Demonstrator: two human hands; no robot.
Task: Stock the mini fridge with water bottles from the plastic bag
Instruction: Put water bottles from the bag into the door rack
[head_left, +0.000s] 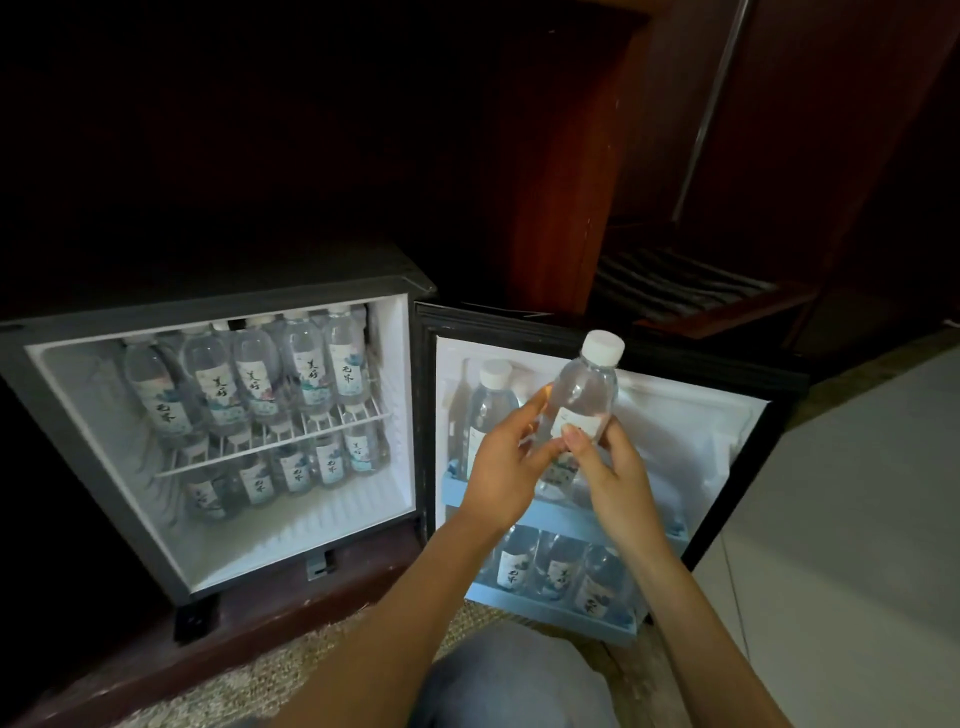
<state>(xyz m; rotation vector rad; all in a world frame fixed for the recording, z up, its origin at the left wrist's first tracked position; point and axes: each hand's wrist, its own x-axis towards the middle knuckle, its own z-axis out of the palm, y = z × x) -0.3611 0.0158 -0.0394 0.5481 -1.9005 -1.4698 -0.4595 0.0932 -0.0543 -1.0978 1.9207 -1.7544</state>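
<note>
I hold a clear water bottle (584, 395) with a white cap upright in front of the open fridge door (717, 415). My left hand (506, 462) grips its left side and my right hand (610, 467) pinches its label from the right. One bottle (491, 400) stands in the door's upper blue shelf (550, 512), behind my left hand. Three bottles (558, 569) fill the lower door shelf. The mini fridge (400, 395) is open, with several labelled bottles on its wire rack (270, 444) and several more below. The plastic bag is out of view.
Dark wooden cabinet walls (550, 182) surround the fridge. A slatted wooden rack (691, 296) sits behind the door at right. A pale surface (857, 519) lies at right. My knee in grey trousers (514, 680) is at the bottom, over woven carpet (249, 675).
</note>
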